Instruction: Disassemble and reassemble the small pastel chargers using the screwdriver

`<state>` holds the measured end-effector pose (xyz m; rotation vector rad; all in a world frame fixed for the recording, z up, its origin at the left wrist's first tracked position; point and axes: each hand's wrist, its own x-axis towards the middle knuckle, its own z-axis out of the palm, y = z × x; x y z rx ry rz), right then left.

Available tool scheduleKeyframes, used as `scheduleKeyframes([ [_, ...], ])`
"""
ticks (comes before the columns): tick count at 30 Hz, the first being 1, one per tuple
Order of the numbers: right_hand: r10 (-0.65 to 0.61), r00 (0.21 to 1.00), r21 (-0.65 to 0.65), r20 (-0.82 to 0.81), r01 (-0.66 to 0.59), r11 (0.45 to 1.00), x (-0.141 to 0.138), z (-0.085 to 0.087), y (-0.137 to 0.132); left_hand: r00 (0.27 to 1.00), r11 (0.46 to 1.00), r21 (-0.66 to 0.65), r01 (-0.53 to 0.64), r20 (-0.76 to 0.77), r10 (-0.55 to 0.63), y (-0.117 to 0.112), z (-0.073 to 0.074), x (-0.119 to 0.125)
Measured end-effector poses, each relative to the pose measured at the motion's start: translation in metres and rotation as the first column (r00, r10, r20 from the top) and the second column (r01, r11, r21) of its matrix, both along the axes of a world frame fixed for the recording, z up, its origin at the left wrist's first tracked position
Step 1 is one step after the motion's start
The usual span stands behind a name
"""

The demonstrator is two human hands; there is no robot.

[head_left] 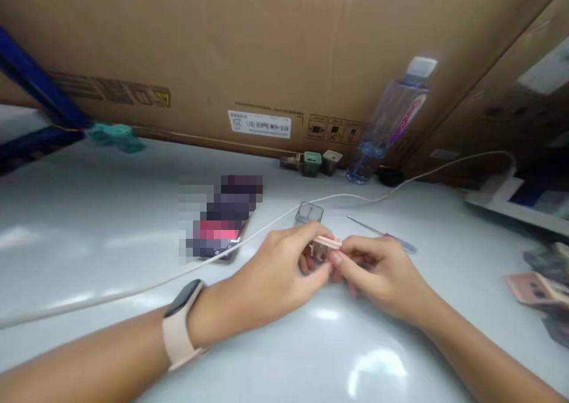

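Both hands meet over the middle of the table around a small pink plastic part [328,242] with a brownish, see-through lower side. My left hand [284,264], with a banded watch on the wrist, is closed on its left end between thumb and fingers. At the right end, my right hand [377,269] pinches the same part with thumb and forefinger. Fingers hide much of it. Just behind the hands stands a small clear plastic case [309,212]. A thin screwdriver [386,234] with a translucent handle lies beyond my right hand.
A white cable [267,225] crosses the table behind my hands. To the left lies a phone [229,219], its screen blurred out. A bottle [386,124] and small plug-like blocks [312,163] stand by the cardboard box [200,47]. Pink and grey parts [533,288] lie at right.
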<state>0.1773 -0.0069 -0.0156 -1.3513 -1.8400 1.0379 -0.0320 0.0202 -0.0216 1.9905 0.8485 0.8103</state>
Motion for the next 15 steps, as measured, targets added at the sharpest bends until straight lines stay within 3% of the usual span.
scheduleKeyframes([
  [8,-0.002,1.0,-0.019,-0.024,0.002,1.0,-0.004,-0.001,-0.002,0.997,0.994,0.109,-0.011,-0.077,0.02,-0.005,0.002,-0.003],
  [15,0.036,0.987,-0.107,-0.159,-0.053,0.993,-0.009,-0.005,-0.004,0.981,0.997,-0.077,0.032,-0.19,-0.047,-0.01,0.01,-0.002],
])
